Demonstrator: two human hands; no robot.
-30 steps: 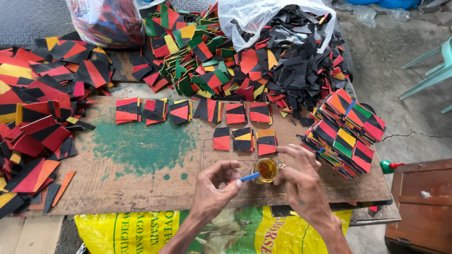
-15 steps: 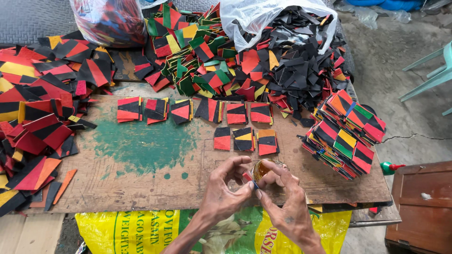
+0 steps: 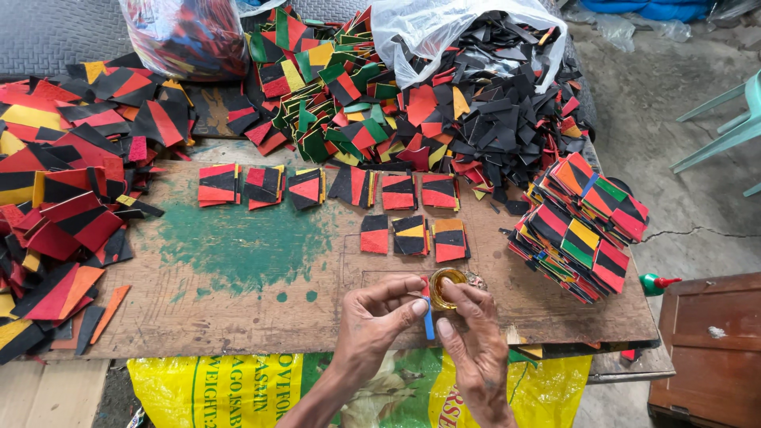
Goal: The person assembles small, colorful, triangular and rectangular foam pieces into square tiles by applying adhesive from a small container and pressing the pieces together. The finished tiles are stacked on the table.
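My left hand (image 3: 372,321) and my right hand (image 3: 476,349) meet at the near edge of a worn wooden board (image 3: 238,317). Between thumb and fingers my left hand pinches a thin blue stick (image 3: 429,322), whose top end dips into a small round container of amber glue (image 3: 445,286). My right hand's fingers rest against that container's near side and the stick. Just beyond lie three small red, black and yellow leather squares (image 3: 414,236) side by side.
A row of small square stacks (image 3: 325,187) lines the board's far side. Loose coloured scraps pile up on the left (image 3: 55,198), back (image 3: 333,87), and right (image 3: 583,226). Two plastic bags (image 3: 444,32) sit at the back. A wooden box (image 3: 709,349) stands at the right.
My hands have drawn closer together around the glue container. The blue stick, earlier lying sideways toward the container, now stands more upright in my left fingers.
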